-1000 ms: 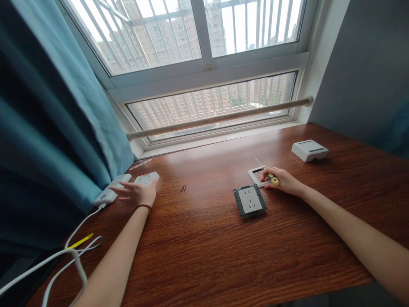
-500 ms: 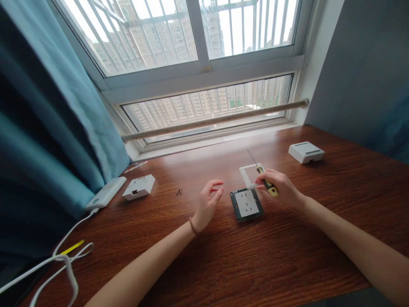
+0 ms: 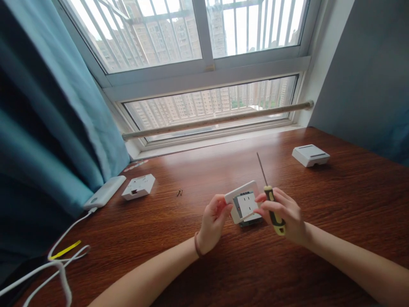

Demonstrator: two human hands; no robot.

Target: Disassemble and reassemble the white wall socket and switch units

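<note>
A white square cover frame (image 3: 239, 188) is held tilted above the wall socket (image 3: 246, 204), whose white face with slots and dark mounting plate show through the opening. My left hand (image 3: 211, 224) pinches the frame's left side between thumb and fingers. In my right hand (image 3: 289, 215) is a screwdriver (image 3: 276, 220) with a yellow and black handle, its shaft pointing up and away from me. The right thumb and fingertips are also at the frame's right edge, partly hiding it. Part of the socket's lower edge shows below the frame, near the table.
Two small screws (image 3: 179, 192) lie left of my hands. Further left are a white box (image 3: 139, 187) and a white power bank (image 3: 105, 192) with a cable (image 3: 60, 266). Another white box (image 3: 310, 155) rests at the back right. Behind the wooden table (image 3: 159, 256) is a barred window.
The right hand has brought the frame from behind the socket toward me and over it. My left hand has moved right and closed on the frame's left side. The screwdriver came along.
</note>
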